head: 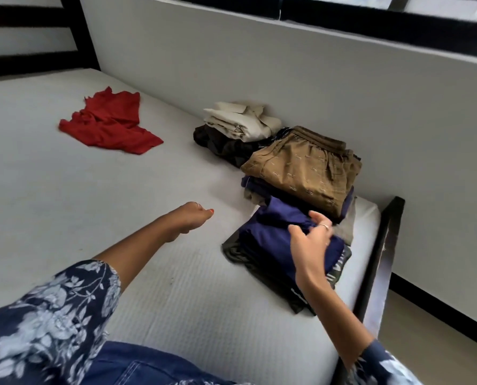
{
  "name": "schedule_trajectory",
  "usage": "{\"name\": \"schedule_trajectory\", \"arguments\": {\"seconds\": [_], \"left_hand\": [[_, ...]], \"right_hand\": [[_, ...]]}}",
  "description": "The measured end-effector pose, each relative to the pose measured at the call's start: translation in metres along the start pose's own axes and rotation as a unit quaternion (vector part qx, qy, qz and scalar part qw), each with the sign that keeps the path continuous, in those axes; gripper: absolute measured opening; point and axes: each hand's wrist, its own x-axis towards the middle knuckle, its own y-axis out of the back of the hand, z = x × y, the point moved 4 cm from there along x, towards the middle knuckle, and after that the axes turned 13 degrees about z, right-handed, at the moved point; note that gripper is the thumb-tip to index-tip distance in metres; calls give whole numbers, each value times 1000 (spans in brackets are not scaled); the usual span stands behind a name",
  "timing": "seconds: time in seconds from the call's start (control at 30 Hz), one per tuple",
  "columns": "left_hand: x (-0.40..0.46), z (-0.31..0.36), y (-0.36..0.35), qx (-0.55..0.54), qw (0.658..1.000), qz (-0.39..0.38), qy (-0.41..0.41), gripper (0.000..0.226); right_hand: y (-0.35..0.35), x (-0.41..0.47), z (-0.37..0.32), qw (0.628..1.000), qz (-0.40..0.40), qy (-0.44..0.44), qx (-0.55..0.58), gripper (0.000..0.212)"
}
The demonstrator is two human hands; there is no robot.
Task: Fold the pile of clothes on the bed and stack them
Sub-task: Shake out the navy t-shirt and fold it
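A folded navy garment (270, 232) lies on top of a dark folded piece (262, 270) at the bed's right side. My right hand (312, 243) rests on the navy garment with relaxed, spread fingers. My left hand (190, 218) hovers over the bare mattress (98, 195), fingers loosely curled, holding nothing. Behind the navy stack sits a folded brown patterned garment (301, 168) on other folded clothes. Further back, a cream folded garment (240, 120) tops a black one (226, 145). A crumpled red garment (109, 123) lies unfolded at the far left.
A grey wall (287, 73) runs along the bed's far side under a dark window frame. The black bed frame (381, 245) edges the mattress on the right, with floor beyond. A dark headboard (31, 31) stands at the back left.
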Motion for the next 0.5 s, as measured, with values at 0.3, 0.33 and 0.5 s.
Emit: {"name": "schedule_trajectory", "arguments": {"seconds": [0.3, 0.33, 0.5], "left_hand": [[7, -20, 64, 69, 989, 125, -30, 54], [9, -23, 77, 74, 986, 148, -30, 56], [35, -46, 130, 89, 973, 215, -6, 59]], "right_hand": [[-143, -68, -46, 951, -280, 118, -47, 36], [-160, -74, -55, 943, -299, 136, -50, 36], [-232, -85, -96, 912, -341, 215, -70, 37]]}}
